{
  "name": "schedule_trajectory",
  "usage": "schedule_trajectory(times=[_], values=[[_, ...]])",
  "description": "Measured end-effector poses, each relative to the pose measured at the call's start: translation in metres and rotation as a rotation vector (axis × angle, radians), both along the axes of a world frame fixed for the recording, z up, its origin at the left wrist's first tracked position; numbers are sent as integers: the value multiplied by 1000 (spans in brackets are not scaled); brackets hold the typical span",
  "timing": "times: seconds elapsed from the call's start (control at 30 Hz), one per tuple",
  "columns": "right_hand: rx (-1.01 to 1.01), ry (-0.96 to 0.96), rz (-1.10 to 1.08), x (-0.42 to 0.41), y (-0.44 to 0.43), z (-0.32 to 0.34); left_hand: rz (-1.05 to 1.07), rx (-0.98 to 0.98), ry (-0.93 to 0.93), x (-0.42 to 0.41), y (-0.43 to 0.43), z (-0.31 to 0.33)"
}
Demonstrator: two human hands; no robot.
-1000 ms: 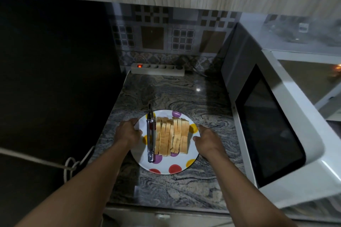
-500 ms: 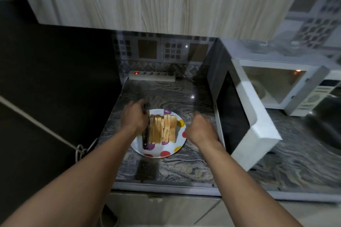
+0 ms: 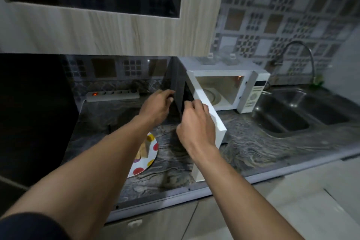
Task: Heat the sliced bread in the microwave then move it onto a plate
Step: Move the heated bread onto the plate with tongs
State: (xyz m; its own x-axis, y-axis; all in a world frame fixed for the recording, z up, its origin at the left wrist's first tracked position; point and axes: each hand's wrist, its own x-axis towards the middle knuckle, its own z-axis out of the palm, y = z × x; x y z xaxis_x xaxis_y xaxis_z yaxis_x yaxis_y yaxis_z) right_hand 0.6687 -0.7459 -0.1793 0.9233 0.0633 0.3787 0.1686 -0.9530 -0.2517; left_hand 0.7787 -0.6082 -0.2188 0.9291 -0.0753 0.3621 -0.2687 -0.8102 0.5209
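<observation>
Microwave [image 3: 224, 91]: door [image 3: 202, 115] swung wide, cavity lit and bare; left hand [image 3: 155, 106] and right hand [image 3: 194, 122] grasp nothing, fingers curled at the door; bread [image 3: 144, 150] on plate [image 3: 150, 161] on worktop [image 3: 253, 148]; step: loading; next, probably: lift plate in.

Marbled grey desk [image 3: 243, 148] carries: white microwave [image 3: 226, 76]; spotted plate [image 3: 150, 159] left of microwave; power strip [image 3: 113, 95] behind plate.

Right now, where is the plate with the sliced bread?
The plate lies on the counter, lower centre-left, partly hidden under the left forearm, left of the open microwave door.
</observation>
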Motion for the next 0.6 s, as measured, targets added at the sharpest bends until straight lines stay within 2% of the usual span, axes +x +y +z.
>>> schedule_trajectory(times=[0.1,0.3,0.4,0.6], values=[[-81,-17,-82,6,-15,-9,-84,51,-29,18,-26,7],[-173,151,-160,11,-43,-24,-254,207,25,37,-68,7],[-212,166,-174,17,-60,-24,-277,236,67,43,-79,4],[-244,139,-171,32,-117,-25,-285,317,-23,55,-105,-6]])
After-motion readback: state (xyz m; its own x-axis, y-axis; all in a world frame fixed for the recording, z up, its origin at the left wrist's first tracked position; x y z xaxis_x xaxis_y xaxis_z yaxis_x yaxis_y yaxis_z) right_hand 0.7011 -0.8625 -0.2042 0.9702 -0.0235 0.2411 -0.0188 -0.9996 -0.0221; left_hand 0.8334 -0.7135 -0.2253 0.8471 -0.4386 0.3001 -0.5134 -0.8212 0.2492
